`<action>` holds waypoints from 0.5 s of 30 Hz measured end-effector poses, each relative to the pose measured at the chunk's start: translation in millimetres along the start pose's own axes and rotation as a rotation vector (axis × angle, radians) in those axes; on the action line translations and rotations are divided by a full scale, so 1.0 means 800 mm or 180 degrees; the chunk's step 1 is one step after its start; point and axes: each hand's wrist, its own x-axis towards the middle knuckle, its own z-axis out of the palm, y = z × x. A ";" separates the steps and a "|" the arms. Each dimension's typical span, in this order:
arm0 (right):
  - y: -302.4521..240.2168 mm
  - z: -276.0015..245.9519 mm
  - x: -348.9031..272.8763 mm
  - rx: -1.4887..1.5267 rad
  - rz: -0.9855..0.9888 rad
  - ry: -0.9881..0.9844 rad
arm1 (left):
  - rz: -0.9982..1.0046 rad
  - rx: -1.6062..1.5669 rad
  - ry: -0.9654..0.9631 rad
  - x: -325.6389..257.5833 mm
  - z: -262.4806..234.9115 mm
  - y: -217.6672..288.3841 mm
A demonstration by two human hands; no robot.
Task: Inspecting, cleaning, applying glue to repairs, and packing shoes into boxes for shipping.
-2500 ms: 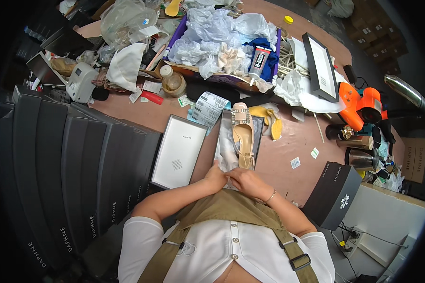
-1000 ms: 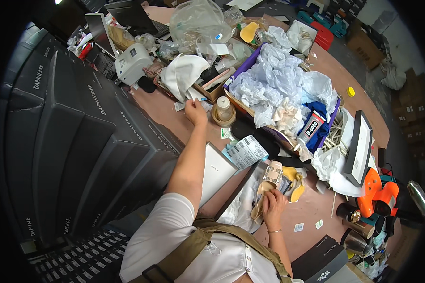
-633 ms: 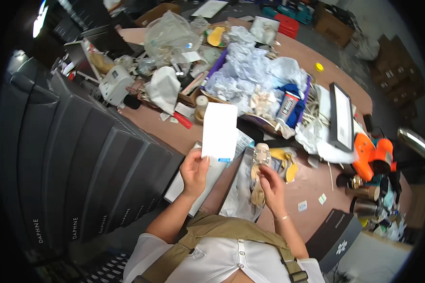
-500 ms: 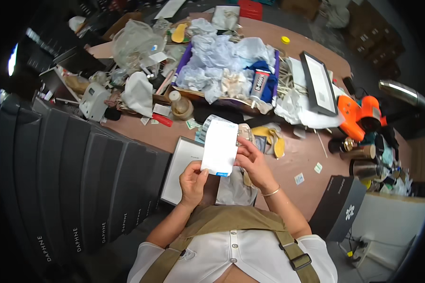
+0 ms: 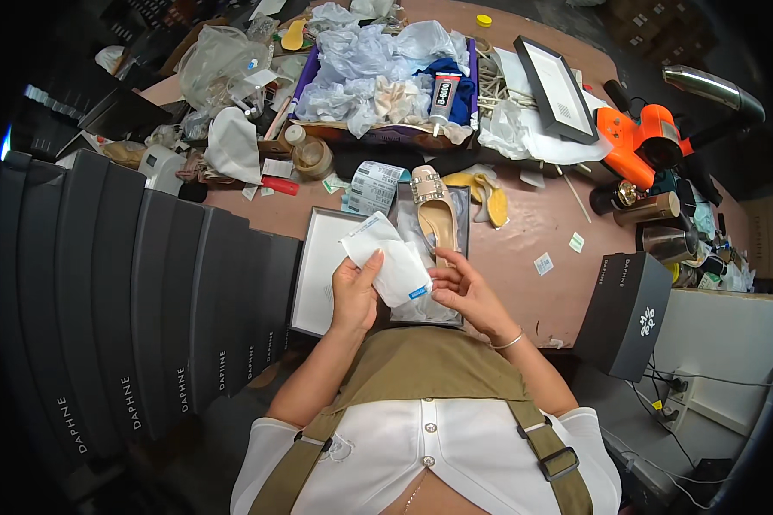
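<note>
A flat white packet (image 5: 395,268) with a small blue mark at its lower corner is pinched between the thumb and fingers of my left hand (image 5: 356,292). My right hand (image 5: 471,292) is at the packet's right edge, thumb and index finger apart; whether its middle fingertips touch the edge I cannot tell. Just beyond lies a pale pink shoe (image 5: 435,210) with jewelled straps, toe pointing away, on white tissue in an open dark shoe box (image 5: 462,215). The box's lid (image 5: 315,292), white inside, lies to the left, partly behind my left hand.
A roll of printed labels (image 5: 376,184) sits behind the lid. Stacked dark shoe boxes (image 5: 159,283) rise at the left; another box (image 5: 624,313) stands right. Farther back are a purple-edged box (image 5: 299,96) of crumpled tissue, a glue tube (image 5: 444,96), yellow insoles (image 5: 492,199) and an orange tool (image 5: 631,142).
The packet has tilted and moved lower in my left hand, uncovering the shoe and label roll. My right hand has shifted slightly down. The whole view has shifted, so the table sits higher.
</note>
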 end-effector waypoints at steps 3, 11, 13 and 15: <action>0.010 0.007 -0.007 -0.0141 0.0118 0.0003 | 0.0078 -0.0103 0.0251 -0.008 0.006 -0.011; -0.022 -0.018 0.010 -0.2187 -0.0338 -0.0638 | 0.1900 0.5081 -0.1333 -0.036 0.025 0.091; -0.044 -0.002 0.015 -0.2387 -0.0543 -0.1195 | 0.0627 0.4025 -0.2026 -0.026 0.026 0.071; -0.038 0.000 0.024 -0.1664 -0.0530 -0.0723 | -0.0943 0.1824 -0.1894 -0.005 0.009 0.034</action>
